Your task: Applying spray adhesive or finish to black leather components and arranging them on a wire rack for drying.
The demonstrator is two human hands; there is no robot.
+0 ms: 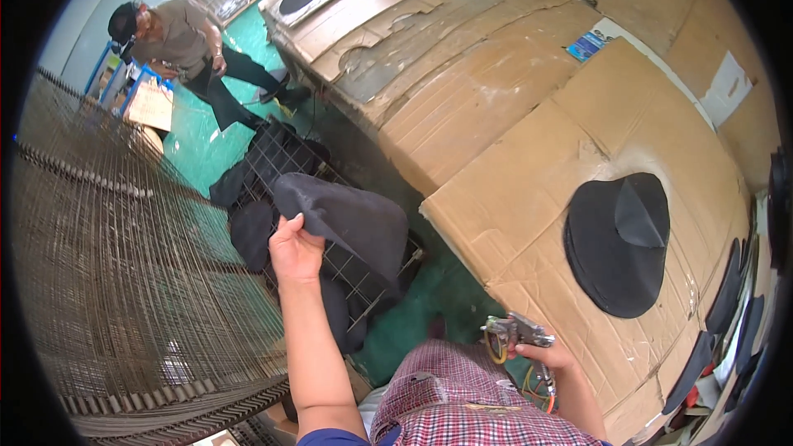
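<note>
Cardboard-covered worktop (496,107) fills the frame's right; left hand (295,249) pinches a dark fabric piece (351,219) over a wire basket (330,198) at centre, where it could snag. Right hand (552,355) apparently grips a spray gun (516,333), fingers closed.

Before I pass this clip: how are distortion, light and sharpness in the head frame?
Head view: strong fisheye, table edge and wire racks bow toward a black rim; even daylight, soft shadows, no glare; left hand on the dark fabric piece is sharp, right hand with the spray gun slightly soft.
</note>
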